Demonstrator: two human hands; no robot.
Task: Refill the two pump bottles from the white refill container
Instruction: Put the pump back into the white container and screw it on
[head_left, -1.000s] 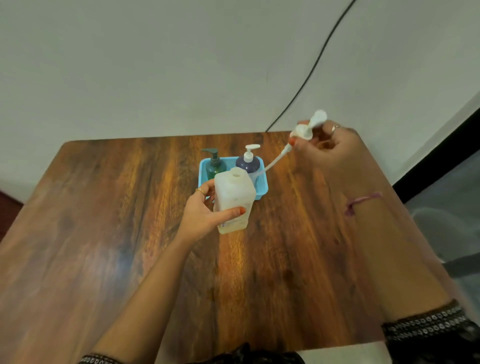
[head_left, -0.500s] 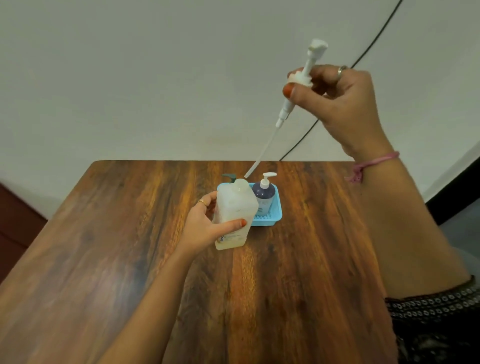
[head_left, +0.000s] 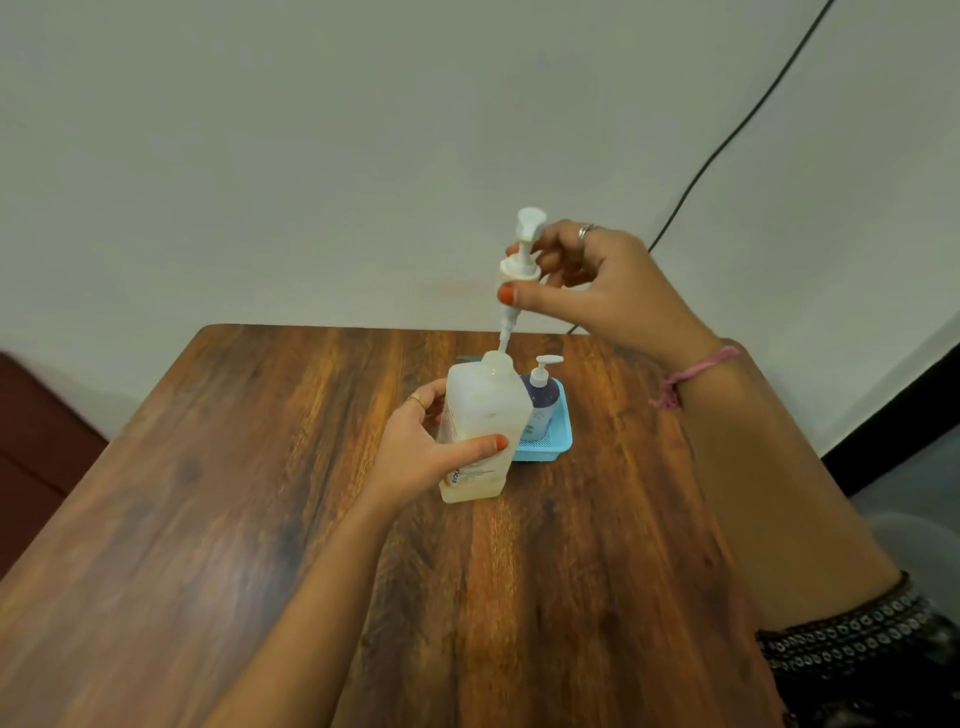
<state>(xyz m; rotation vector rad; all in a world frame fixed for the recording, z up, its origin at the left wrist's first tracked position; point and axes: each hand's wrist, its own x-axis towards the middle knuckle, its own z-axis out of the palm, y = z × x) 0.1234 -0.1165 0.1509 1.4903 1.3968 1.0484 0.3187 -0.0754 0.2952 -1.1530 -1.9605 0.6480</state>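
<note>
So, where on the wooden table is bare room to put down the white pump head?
The brown wooden table shows bare wood left of the left hand, and between both forearms, in front of the white refill container. It is crowded behind the container: the blue plastic tray with the purple pump bottle. The right hand holds the white pump head.

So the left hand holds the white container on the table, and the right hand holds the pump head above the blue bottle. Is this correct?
Not quite. The head view shows the right hand holding the pump head above the white container, which the left hand holds on the table.
</note>
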